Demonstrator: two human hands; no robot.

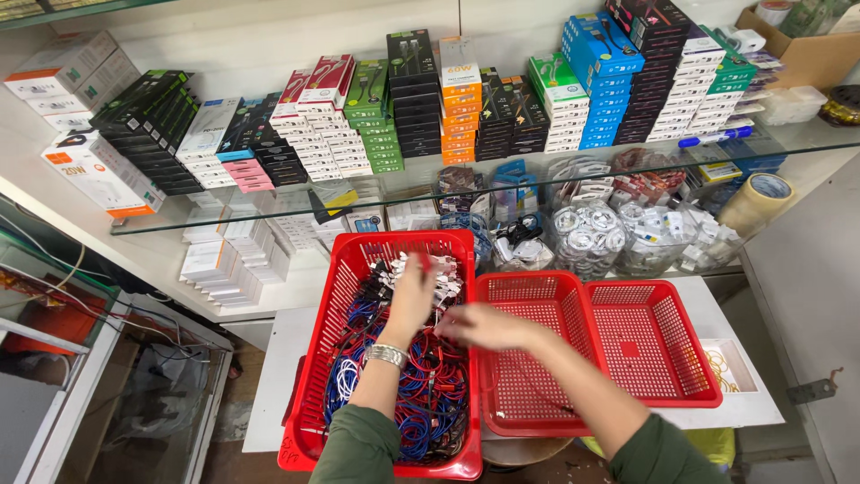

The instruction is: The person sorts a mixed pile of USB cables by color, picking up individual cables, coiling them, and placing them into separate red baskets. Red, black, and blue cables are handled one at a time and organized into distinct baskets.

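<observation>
Red plastic basket [333, 305] of tangled blue, red and black cables [428, 394]: left hand [410, 300] and right hand [484, 326] reaching in, finger state blurred, cannot tell.

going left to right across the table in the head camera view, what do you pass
Large red basket full of cables, with the left hand in it → right hand → middle red basket → right red basket → small white tray.
</observation>
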